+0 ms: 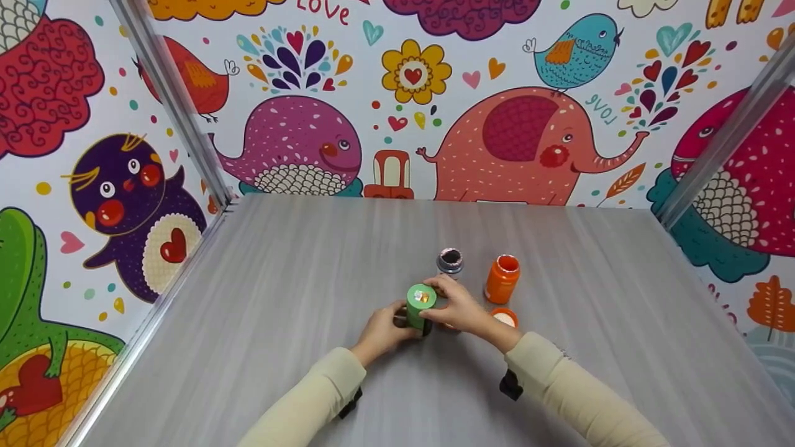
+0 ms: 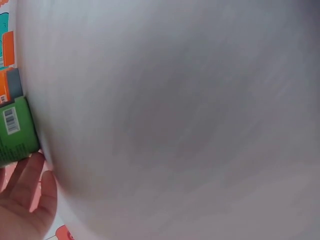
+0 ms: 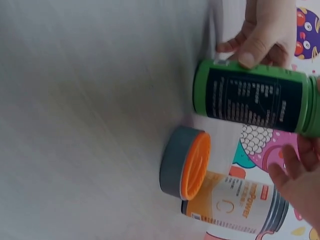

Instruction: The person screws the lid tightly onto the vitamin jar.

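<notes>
A green jar (image 1: 417, 313) with a dark printed label stands upright between the two hands, its round lid (image 1: 422, 297) on top. The left hand (image 1: 380, 332) grips the jar's body from the left; in the right wrist view its thumb (image 3: 254, 50) presses near the base. Around the lid from the right, the right hand (image 1: 463, 308) curls its thumb and fingers. Partly cut off at the edge of the left wrist view are the jar (image 2: 18, 131) and the left hand (image 2: 25, 200).
Behind the right hand is a grey-and-orange jar (image 1: 450, 261), uncapped. To its right stands an uncapped orange bottle (image 1: 501, 280). An orange cap (image 1: 504, 316) lies by the right wrist. A grey cap with an orange inside (image 3: 185, 162) lies near the green jar. Patterned walls enclose the table (image 1: 298, 267).
</notes>
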The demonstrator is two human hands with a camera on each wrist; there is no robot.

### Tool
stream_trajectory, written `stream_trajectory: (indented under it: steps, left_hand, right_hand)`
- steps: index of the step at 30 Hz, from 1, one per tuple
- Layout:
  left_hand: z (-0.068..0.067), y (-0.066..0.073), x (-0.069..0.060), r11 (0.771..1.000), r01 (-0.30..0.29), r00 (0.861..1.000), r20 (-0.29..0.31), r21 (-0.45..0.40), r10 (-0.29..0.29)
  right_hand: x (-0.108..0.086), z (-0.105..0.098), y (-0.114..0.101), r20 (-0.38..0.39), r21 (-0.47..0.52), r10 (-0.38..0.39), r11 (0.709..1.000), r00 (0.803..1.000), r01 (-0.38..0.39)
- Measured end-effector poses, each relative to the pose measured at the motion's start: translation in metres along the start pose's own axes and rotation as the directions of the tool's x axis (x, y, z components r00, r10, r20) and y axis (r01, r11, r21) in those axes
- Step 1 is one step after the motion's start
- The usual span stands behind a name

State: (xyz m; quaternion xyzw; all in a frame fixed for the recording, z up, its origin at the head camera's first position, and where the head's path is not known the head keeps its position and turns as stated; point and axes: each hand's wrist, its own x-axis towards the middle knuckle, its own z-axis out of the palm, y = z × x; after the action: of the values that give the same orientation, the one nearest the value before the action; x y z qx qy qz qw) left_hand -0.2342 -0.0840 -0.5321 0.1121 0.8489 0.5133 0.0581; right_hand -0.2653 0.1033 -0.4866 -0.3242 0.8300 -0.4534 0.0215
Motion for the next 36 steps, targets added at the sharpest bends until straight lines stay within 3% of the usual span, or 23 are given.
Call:
stream_trajectory:
  steps: [7, 11, 18, 26, 31, 36]
  left_hand:
    - [0.000, -0.001, 0.001, 1.000, 0.012, 1.000, -0.004, -0.004, -0.012]
    - [0.000, -0.002, 0.001, 1.000, 0.008, 1.000, -0.009, 0.002, -0.008]
    - [0.001, 0.000, 0.001, 1.000, 0.005, 1.000, -0.001, 0.016, -0.005]
    - [0.001, 0.000, 0.001, 1.000, -0.019, 1.000, -0.003, 0.006, 0.019]
    - [0.001, 0.000, 0.001, 1.000, -0.017, 1.000, -0.002, 0.012, 0.017]
    - [0.001, 0.000, 0.000, 1.000, -0.019, 1.000, -0.002, 0.004, 0.019]
  right_hand:
    - [-0.002, 0.013, -0.006, -0.111, 0.056, 0.146, 0.988, 0.983, -0.141]
    - [-0.002, 0.015, -0.008, -0.123, 0.086, 0.185, 0.981, 0.975, -0.175]
    - [-0.002, 0.005, -0.002, 0.049, 0.098, 0.073, 0.992, 0.996, -0.078]
    - [0.000, -0.012, 0.001, 0.237, 0.192, 0.111, 0.968, 0.965, -0.159]
    - [0.001, -0.014, 0.001, 0.247, 0.173, 0.117, 0.971, 0.962, -0.163]
    - [-0.002, -0.015, -0.023, 0.185, 0.161, 0.107, 0.977, 0.977, -0.138]
